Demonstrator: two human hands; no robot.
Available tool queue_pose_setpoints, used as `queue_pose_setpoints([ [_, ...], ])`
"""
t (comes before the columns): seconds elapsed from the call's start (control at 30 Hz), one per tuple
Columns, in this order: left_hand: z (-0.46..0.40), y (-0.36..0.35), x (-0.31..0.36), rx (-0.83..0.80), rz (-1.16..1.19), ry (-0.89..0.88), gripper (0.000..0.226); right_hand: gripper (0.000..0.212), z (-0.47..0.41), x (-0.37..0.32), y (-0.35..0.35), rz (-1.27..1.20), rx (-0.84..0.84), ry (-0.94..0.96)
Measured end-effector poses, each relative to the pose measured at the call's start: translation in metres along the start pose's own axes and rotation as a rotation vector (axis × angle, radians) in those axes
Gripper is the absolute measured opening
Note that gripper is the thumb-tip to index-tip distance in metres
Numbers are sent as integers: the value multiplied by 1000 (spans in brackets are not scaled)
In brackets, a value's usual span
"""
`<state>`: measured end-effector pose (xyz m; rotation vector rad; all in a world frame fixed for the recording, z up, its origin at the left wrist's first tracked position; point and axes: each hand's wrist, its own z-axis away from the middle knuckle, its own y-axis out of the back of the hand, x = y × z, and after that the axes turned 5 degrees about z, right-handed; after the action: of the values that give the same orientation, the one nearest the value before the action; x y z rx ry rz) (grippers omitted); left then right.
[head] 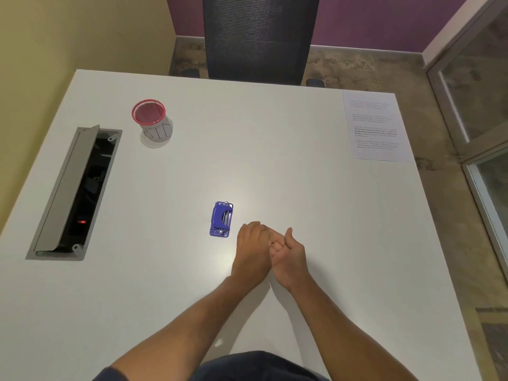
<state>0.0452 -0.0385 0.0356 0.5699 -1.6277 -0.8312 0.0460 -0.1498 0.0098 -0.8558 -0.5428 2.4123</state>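
My two hands meet over the white table [302, 188] just in front of me. My left hand [251, 248] lies back-up, its fingers bent toward the right hand and their tips hidden there. My right hand [291, 257] stands on its edge, thumb up, fingers loosely curled against the left hand's fingers. No object shows between them. A small blue hole punch [221, 219] lies flat on the table just left of and beyond my left hand, apart from it.
A red mesh cup [150, 116] stands at the far left beside an open grey cable hatch [74, 193]. A printed sheet [375, 125] lies at the far right corner. A dark mesh chair [258, 39] stands behind the table. A tiny white speck [218, 342] lies near me.
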Motion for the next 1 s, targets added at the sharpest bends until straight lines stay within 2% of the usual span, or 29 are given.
queue_pose_setpoints([
  [0.1, -1, 5, -9, 16, 27, -3, 8, 63, -3, 0, 0, -64, 17, 30],
  [0.33, -6, 14, -26, 92, 280, 294, 4, 57, -8, 0, -3, -133, 90, 14],
  [0.6, -8, 28, -53, 141, 357, 439, 12, 59, -4, 0, -2, -153, 68, -1],
  [0.83, -18, 38, -88, 273, 569, 761, 12, 58, -6, -1, 3, -148, 83, -10],
  [1.0, -22, 39, -108, 300, 610, 904, 15, 58, -9, -2, 4, -140, 99, -12],
])
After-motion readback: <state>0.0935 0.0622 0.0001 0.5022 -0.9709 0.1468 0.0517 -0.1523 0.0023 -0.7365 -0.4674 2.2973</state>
